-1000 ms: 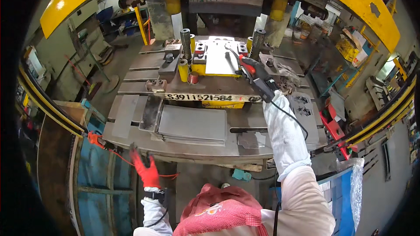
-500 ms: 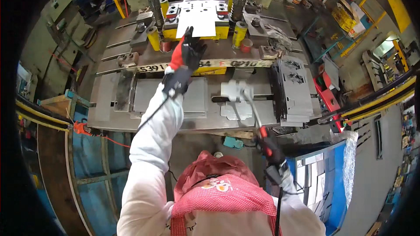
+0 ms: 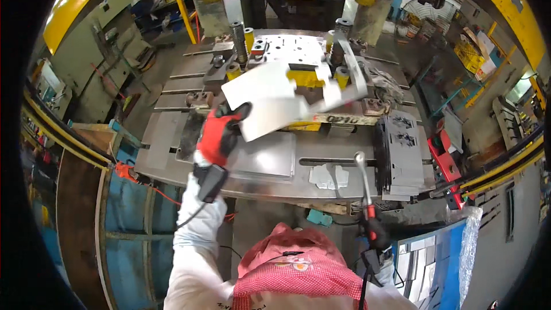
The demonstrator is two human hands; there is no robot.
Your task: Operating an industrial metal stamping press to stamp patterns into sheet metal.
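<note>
My left hand (image 3: 222,133), in a red and black glove, grips the near left edge of a thin pale metal sheet (image 3: 258,89), held up in front of the press die (image 3: 298,51). The sheet is blurred and shows a fold or a second layer; its right part runs into a bent, notched strip (image 3: 347,89). Whether this is one piece I cannot tell. My right hand (image 3: 376,234), gloved in black and red, is closed round the red handle of a long silver tool (image 3: 365,181) with a rounded head. Small pale cut metal pieces (image 3: 329,177) lie left of the tool.
A stack of flat sheets (image 3: 267,161) lies on the press table (image 3: 158,138) below the held sheet. Dark cut sheets (image 3: 402,158) are stacked at the right. Spring-wrapped posts (image 3: 239,43) and yellow blocks flank the die. A blue bin (image 3: 445,258) stands at lower right.
My left hand has gone from reaching at the sheet on the die to holding sheet metal up, off the die. The tool in my right hand has drawn away from the small cut pieces.
</note>
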